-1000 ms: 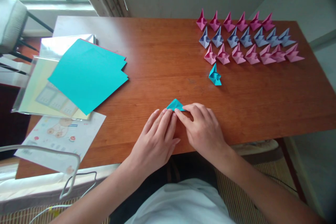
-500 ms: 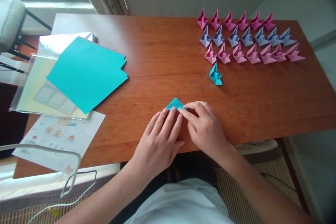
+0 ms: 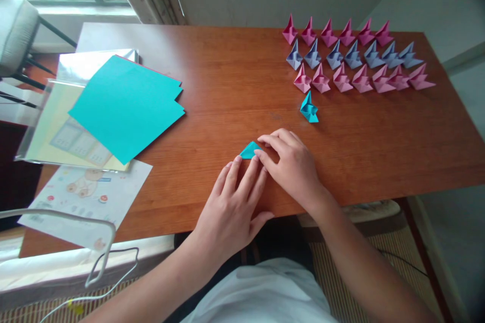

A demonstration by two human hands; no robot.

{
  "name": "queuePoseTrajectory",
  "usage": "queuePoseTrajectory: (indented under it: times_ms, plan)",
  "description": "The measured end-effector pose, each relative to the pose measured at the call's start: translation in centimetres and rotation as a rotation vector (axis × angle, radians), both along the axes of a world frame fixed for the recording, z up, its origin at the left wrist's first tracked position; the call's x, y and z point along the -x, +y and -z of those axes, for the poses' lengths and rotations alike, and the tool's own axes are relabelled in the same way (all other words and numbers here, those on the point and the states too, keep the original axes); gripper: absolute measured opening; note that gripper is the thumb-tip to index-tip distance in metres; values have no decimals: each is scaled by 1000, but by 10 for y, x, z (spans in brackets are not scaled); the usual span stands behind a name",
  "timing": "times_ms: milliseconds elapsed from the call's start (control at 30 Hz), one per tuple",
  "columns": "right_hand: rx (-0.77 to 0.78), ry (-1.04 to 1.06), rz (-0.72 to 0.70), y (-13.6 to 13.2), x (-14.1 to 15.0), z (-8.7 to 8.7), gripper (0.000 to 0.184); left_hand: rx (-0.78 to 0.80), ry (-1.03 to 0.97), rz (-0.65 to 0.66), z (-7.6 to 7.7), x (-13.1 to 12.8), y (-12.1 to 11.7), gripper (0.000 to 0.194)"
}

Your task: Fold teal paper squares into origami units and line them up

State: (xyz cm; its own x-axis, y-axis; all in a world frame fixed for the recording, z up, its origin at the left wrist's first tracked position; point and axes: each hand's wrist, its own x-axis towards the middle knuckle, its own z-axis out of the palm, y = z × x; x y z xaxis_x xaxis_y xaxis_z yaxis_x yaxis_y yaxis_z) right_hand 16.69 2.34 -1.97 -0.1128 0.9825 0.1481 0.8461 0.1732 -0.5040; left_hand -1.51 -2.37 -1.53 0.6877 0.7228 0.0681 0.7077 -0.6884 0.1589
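I see the small turquoise triangle of folded paper lying on the brown wooden table, just ahead of the two hands. The left hand is spread and flat, not grasping, with fingertips at the triangle's lower edge; the right hand has its thumb at the right corner, but I cannot tell whether it pinches there. My worry is slipping: if the left fingers press too lightly, a push from the right thumb could turn the paper and make a crease crooked. Too much pressure could, I think, flatten a fold wrongly. Also, the pointed turquoise folded-paper figure sits beyond the right hand, so a careless sweep might knock it.
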Motion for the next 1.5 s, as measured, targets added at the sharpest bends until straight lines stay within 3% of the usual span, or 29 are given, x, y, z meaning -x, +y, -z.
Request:
queuePoseTrajectory:
  times_ms: [100,300,600,733,900,1067,1267,1500]
  plan:
    - [50,8,38,13,3,0,9,-2,4,3,-1,0,1,79]
    - [97,-45,82,24,5,-2,22,5,23,6,-6,-1,4,75]
    - [126,-23,106,37,4,-1,20,-25,-53,15,-5,1,7,67]
    - [118,70,46,28,-5,-4,24,-50,-159,-32,-1,4,14,47]
    - [101,-40,73,-1,-4,-10,19,-54,-291,-142,6,6,28,30]
    - [82,-45,41,-19,0,-8,14,-106,-288,-154,11,2,39,25]
    - [58,15,23,-19,-4,-4,7,-97,-334,-166,11,0,47,23]
    - [-2,227,18,-19,-2,-3,5,-65,-405,-205,15,2,48,24]
